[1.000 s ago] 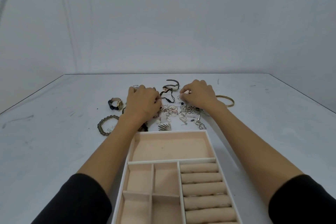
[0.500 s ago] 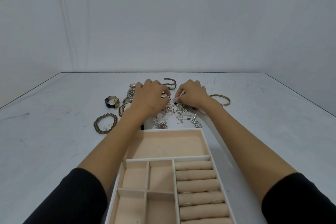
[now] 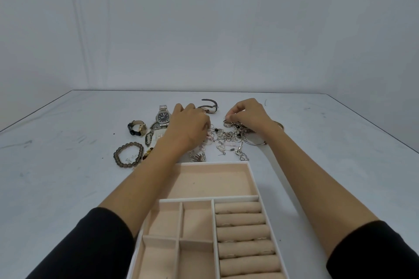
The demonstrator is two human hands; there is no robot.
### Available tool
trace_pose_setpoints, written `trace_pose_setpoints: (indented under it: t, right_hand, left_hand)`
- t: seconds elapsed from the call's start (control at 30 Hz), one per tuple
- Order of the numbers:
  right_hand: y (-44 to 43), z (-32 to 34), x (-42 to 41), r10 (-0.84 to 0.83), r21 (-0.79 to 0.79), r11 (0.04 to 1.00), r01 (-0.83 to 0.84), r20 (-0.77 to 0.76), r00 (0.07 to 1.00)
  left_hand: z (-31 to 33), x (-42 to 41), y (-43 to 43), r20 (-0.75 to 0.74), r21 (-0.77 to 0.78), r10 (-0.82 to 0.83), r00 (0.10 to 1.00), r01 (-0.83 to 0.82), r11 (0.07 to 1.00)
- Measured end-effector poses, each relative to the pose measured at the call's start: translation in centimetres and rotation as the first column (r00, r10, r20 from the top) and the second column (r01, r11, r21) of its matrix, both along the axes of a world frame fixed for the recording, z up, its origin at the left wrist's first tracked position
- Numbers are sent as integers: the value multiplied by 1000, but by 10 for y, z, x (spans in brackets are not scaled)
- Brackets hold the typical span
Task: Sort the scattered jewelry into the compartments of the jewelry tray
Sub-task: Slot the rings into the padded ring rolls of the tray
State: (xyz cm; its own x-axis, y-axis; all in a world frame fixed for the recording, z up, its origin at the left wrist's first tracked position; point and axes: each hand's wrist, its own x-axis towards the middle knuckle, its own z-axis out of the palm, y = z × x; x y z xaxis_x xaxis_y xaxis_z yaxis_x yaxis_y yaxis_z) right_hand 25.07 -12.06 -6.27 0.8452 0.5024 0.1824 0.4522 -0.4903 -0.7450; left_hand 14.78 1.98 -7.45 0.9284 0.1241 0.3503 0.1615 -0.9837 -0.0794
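Left hand (image 3: 190, 127) and right hand (image 3: 249, 115) on jewelry pile (image 3: 229, 136) beyond tray (image 3: 210, 181)

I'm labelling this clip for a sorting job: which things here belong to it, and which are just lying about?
Belongs to the job: jewelry tray, silver watch, black-strap watch, beaded bracelet, grey strap, gold bangle, tangle of small pieces, left hand, right hand pinching a small silver piece.
Just lying about: only the table and the wall behind.
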Motion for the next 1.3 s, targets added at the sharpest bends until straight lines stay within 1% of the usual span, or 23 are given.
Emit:
trace_pose_setpoints:
  t: [0.13,0.2,0.3,0.47,0.53,0.67,0.8,0.9,0.93,1.0,1.1,1.17,1.2,1.23,1.3]
  right_hand:
    - [-2,0,1,4,39,999,-4,6,1000]
    - [-2,0,2,16,45,999,-15,-1,1000]
    - [-1,-2,3,21,39,999,-20,-10,1000]
    - [-1,-3,3,17,42,999,-17,-18,1000]
    - [-1,-2,3,17,42,999,-16,-19,1000]
    - [-2,-2,2,24,36,999,-24,-12,1000]
    - [-2,-1,1,24,43,999,-23,-16,1000]
    - [-3,0,1,26,53,998,-24,-28,999]
    - [-3,1,0,26,57,998,-24,-35,999]
    - [-3,2,-1,24,67,998,-21,-45,999]
    - [-3,3,-4,17,82,997,-14,-45,999]
    - [-3,4,-8,13,105,994,-9,-37,999]
    - [-4,5,-10,13,123,992,-9,-32,999]
    - [-6,5,-13,14,139,990,-10,-24,1000]
    - [-11,7,-20,15,167,986,-14,-1,1000]
  left_hand:
    - [-1,0,2,87,5,34,996,-35,999]
    - [-3,2,3,66,21,21,998,-22,1000]
    - [-4,3,4,-19,23,25,1000,-24,999]
    - [-1,4,2,-8,-47,82,997,-82,996]
    - [-1,4,3,-22,-101,94,995,-96,990]
    - [-1,3,8,-56,-285,82,995,-95,954]
    - [1,-1,8,11,-442,42,999,-33,897]
    - [2,-3,8,47,-520,35,998,-6,854]
    - [3,-3,10,59,-567,37,998,3,823]
    - [5,-3,12,96,-695,26,995,48,717]
    - [14,-5,8,163,-860,38,986,123,496]
    - [21,-8,4,177,-918,63,982,142,370]
    - [25,-11,3,185,-932,73,980,152,330]
    - [27,-14,2,200,-936,78,977,167,309]
    - [29,-22,2,230,-932,84,969,194,307]
